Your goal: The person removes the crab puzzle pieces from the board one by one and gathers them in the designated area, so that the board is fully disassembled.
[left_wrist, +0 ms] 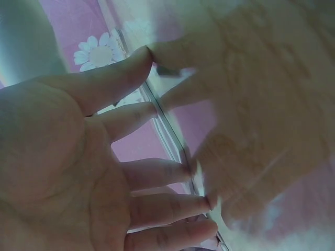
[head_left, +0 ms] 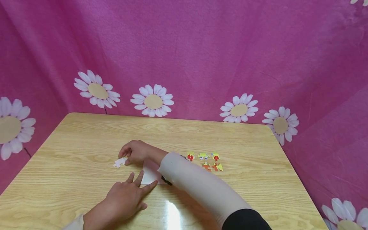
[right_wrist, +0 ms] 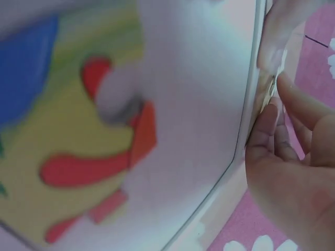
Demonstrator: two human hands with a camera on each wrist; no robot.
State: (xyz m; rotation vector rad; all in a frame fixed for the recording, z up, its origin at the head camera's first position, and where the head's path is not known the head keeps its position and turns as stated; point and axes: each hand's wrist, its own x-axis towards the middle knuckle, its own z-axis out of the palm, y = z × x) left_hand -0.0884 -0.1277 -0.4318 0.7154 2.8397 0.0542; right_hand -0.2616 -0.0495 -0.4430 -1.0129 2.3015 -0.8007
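Left of the board, my right hand [head_left: 138, 151] pinches a white puzzle piece [head_left: 118, 162] low over the table, its pale side up. Thumb and fingertips come together in the right wrist view, where the hand [right_wrist: 298, 157] largely hides the piece. My left hand [head_left: 123, 198] lies with fingers spread, fingertips at the near left corner of a white puzzle board [head_left: 149, 176]. Those fingers look straight in the left wrist view. A printed picture in yellow, red and blue shows on the board [right_wrist: 204, 78] in the right wrist view; my right sleeve covers much of it in the head view.
Several colourful puzzle pieces [head_left: 203, 156] lie in two rows right of the board, partly behind the right forearm. The wooden table [head_left: 253, 188] has a glossy top. A pink curtain [head_left: 184, 57] with daisies hangs behind and beside it.
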